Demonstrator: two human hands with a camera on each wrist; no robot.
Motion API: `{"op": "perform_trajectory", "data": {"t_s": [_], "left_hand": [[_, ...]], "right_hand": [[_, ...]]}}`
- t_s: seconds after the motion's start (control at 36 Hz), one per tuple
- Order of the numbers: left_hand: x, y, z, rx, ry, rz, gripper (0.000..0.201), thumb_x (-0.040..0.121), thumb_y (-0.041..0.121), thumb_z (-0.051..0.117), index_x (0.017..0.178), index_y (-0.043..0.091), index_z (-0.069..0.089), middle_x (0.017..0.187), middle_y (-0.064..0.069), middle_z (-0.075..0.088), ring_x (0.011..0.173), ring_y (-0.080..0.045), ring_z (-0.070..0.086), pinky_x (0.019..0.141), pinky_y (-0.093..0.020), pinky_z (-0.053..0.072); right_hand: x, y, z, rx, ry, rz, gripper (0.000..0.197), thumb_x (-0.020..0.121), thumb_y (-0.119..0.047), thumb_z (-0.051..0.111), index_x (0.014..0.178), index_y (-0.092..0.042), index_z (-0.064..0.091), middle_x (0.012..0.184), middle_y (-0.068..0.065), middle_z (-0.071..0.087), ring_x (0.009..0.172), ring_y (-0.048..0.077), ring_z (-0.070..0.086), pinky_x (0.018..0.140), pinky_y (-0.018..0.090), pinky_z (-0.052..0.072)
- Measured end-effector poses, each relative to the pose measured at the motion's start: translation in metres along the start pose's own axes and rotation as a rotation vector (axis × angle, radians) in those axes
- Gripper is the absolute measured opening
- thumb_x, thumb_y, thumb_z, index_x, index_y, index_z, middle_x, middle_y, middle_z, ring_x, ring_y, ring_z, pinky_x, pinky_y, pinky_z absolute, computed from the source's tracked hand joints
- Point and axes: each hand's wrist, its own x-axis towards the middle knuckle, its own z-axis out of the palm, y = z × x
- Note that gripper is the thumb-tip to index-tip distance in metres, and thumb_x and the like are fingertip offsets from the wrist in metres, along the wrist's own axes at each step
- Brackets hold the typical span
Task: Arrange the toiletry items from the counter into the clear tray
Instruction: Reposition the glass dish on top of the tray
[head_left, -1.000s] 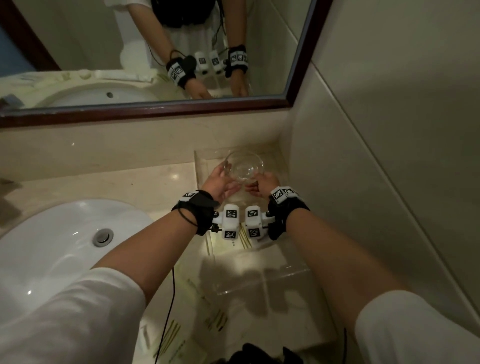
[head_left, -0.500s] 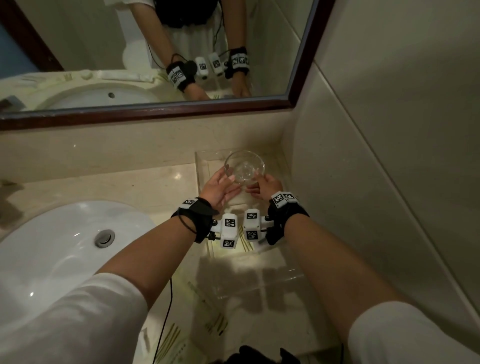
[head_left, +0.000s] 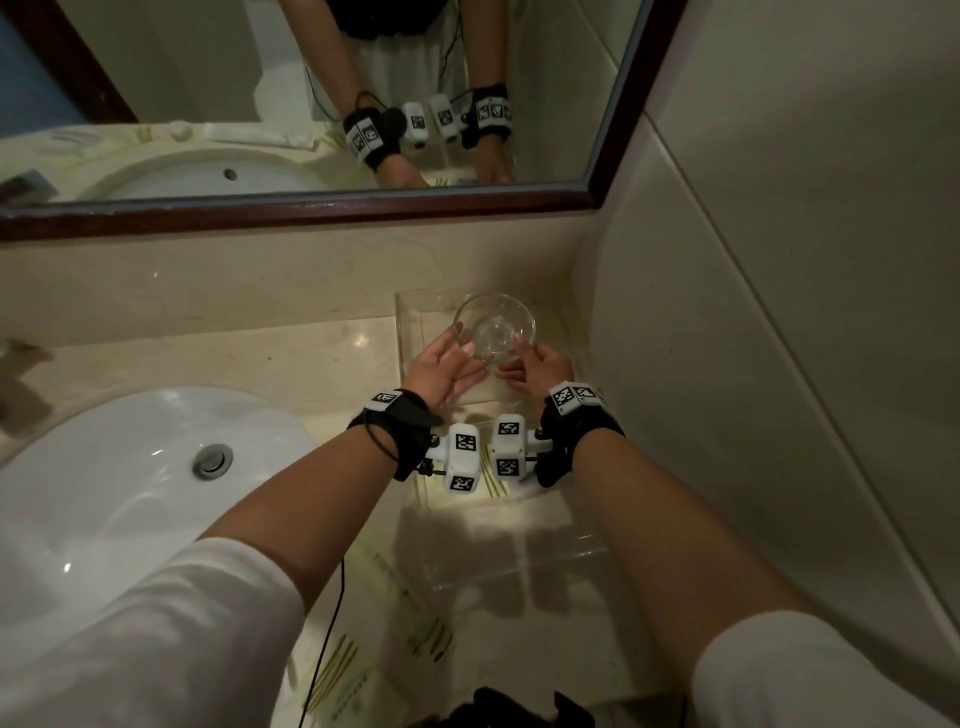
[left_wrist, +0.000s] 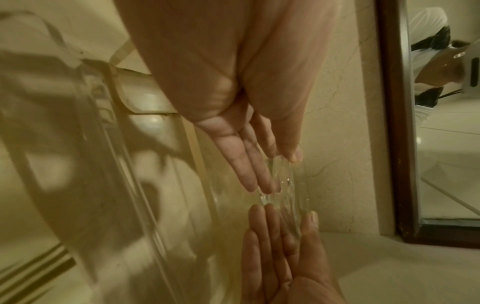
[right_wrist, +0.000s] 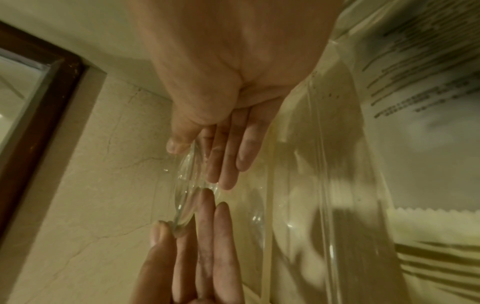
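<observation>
Since the earlier frame both hands have withdrawn slightly toward the lower frame; the glass bowl stays put. White sink at lower left. Clear tray at centre. Glass bowl at the tray's upper end. Left hand and right hand pinch its rim, thumb above, straight fingers beneath.

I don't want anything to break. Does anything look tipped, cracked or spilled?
Nothing stands out. The glass bowl sits upright over the far end of the clear tray, held between the left hand and right hand. No cracks or spills show.
</observation>
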Motion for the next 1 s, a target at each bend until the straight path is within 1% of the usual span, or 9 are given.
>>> {"op": "perform_trajectory", "data": {"t_s": [0.19,0.31,0.47,0.61,0.69,0.78,0.86,0.92,1.0], "left_hand": [[-0.002,0.001,0.001,0.000,0.016,0.006,0.052,0.092,0.005,0.054,0.141,0.015,0.038,0.108,-0.009,0.067,0.095,-0.023,0.068,0.084,-0.032,0.057],[-0.005,0.004,0.004,0.000,0.027,0.009,0.052,0.092,0.004,0.055,0.140,0.014,0.039,0.114,-0.014,0.065,0.088,-0.021,0.070,0.080,-0.031,0.059],[-0.007,0.005,0.008,0.009,0.054,0.012,0.049,0.091,0.008,0.058,0.137,0.006,0.041,0.127,-0.021,0.058,0.082,-0.022,0.072,0.078,-0.033,0.060],[-0.013,0.014,0.008,0.063,0.082,0.013,0.039,0.094,0.013,0.053,0.130,0.002,0.043,0.129,-0.014,0.055,0.092,-0.028,0.067,0.087,-0.039,0.056],[-0.021,0.019,0.007,0.086,0.087,-0.016,0.025,0.096,0.013,0.050,0.120,0.005,0.046,0.129,-0.013,0.053,0.092,-0.029,0.065,0.081,-0.035,0.057],[-0.031,0.022,0.000,0.095,0.131,-0.035,0.009,0.097,0.009,0.048,0.106,0.008,0.048,0.116,-0.011,0.053,0.087,-0.025,0.063,0.074,-0.030,0.057],[-0.043,0.022,-0.010,0.103,0.137,-0.039,0.005,0.096,0.008,0.048,0.100,0.009,0.051,0.111,-0.012,0.055,0.088,-0.022,0.062,0.074,-0.027,0.058],[-0.052,0.023,-0.015,0.140,0.157,-0.034,0.008,0.097,0.007,0.046,0.095,0.012,0.052,0.099,-0.007,0.059,0.082,-0.019,0.061,0.066,-0.021,0.057],[-0.069,0.024,-0.026,0.227,0.183,-0.017,0.013,0.097,0.006,0.042,0.105,0.011,0.052,0.092,-0.003,0.057,0.073,-0.014,0.058,0.057,-0.017,0.053]], "right_hand": [[0.001,0.003,0.001,-0.014,0.019,-0.029,0.043,0.093,-0.043,0.054,0.096,-0.001,0.062,0.072,0.009,0.069,0.055,0.011,0.067,0.054,0.019,0.053],[0.000,0.000,0.001,-0.026,0.007,-0.016,0.047,0.092,-0.053,0.046,0.087,-0.008,0.061,0.071,0.010,0.070,0.060,0.014,0.068,0.050,0.019,0.051],[-0.002,0.004,-0.001,0.007,0.013,-0.038,0.043,0.096,-0.049,0.043,0.083,-0.010,0.058,0.078,0.016,0.070,0.066,0.022,0.069,0.056,0.024,0.055],[-0.001,0.005,-0.001,-0.008,0.044,-0.038,0.043,0.096,-0.046,0.045,0.097,-0.003,0.053,0.075,0.014,0.070,0.058,0.019,0.068,0.050,0.023,0.053],[-0.002,0.003,0.000,-0.023,0.080,-0.033,0.040,0.096,-0.038,0.049,0.102,0.001,0.051,0.068,0.011,0.066,0.047,0.015,0.063,0.044,0.021,0.050],[-0.007,0.001,0.000,-0.124,0.159,-0.049,0.039,0.094,-0.033,0.051,0.102,0.004,0.056,0.060,0.005,0.059,0.036,0.007,0.053,0.040,0.018,0.044],[-0.012,-0.001,-0.001,-0.171,0.231,-0.058,0.027,0.091,-0.032,0.051,0.096,-0.006,0.055,0.069,0.005,0.058,0.049,0.012,0.050,0.048,0.022,0.041],[-0.020,-0.001,0.001,-0.127,0.261,-0.047,0.023,0.089,-0.033,0.054,0.093,-0.010,0.053,0.076,0.006,0.058,0.055,0.014,0.048,0.052,0.026,0.039],[-0.036,0.004,0.006,-0.004,0.301,-0.037,0.016,0.089,-0.027,0.056,0.082,-0.014,0.050,0.067,0.000,0.053,0.052,0.011,0.044,0.043,0.021,0.035]]}}
